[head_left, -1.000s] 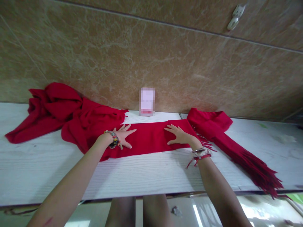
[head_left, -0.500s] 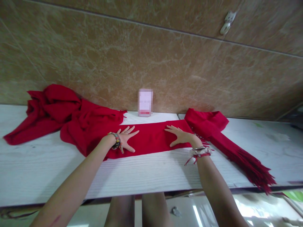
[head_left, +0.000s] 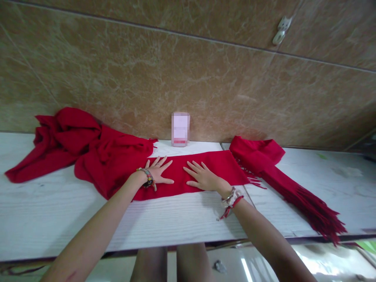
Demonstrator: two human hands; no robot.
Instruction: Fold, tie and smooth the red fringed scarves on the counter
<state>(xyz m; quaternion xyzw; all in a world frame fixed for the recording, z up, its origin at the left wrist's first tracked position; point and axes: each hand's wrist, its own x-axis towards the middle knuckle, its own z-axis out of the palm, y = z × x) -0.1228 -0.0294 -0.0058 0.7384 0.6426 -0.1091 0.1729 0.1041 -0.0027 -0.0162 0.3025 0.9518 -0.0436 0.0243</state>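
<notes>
A red scarf strip (head_left: 223, 168) lies flat across the white table (head_left: 182, 219), its fringed end at the right. My left hand (head_left: 157, 172) rests flat on it with fingers spread, a beaded bracelet on the wrist. My right hand (head_left: 202, 178) lies flat on the same strip just to the right of the left hand, fingers spread, a red and white cord bracelet on the wrist. Both hands hold nothing.
A heap of bunched red cloth (head_left: 79, 147) lies at the left. Another red fringed scarf (head_left: 282, 180) runs off the front right edge. A small blurred card (head_left: 180, 129) leans against the brown marble wall (head_left: 188, 78). A white hook (head_left: 280, 30) hangs up high.
My right hand has slid left along the scarf strip, closer to my left hand. My left hand has stayed where it was.
</notes>
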